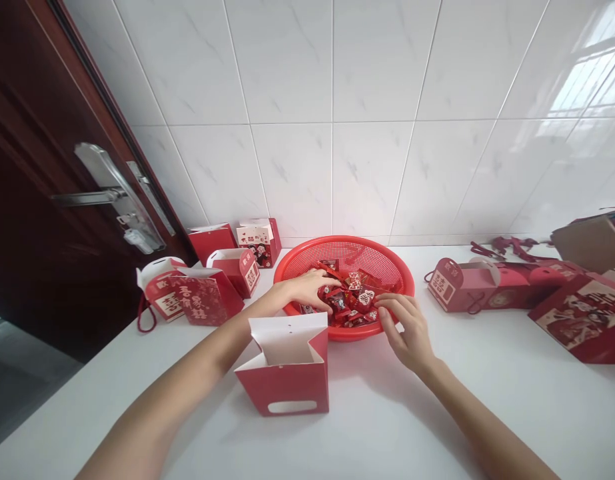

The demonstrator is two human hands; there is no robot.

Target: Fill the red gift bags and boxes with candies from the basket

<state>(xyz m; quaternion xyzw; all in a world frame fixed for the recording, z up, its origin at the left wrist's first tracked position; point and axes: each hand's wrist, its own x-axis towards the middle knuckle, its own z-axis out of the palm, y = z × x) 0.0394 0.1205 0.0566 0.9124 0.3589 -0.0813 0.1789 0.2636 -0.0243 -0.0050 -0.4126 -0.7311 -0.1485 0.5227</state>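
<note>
White countertop (427, 413) bears a red basket (337, 250) (tiled wall (287, 173) behind).

The person's left forearm (187, 360) and right forearm (487, 413) run off the bottom edge, hiding the elbows. The left hand (307, 290) and right hand (404, 330) cover part of the wrapped sweets (350, 300) in a red plastic basket (387, 260); their labels are too small to read. A printed red gift box (582, 320) and a brown cardboard carton (592, 243) are cut off at the right edge.

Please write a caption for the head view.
Left hand and right hand reach into a red plastic basket of red-wrapped sweets behind an open red gift box.
</note>
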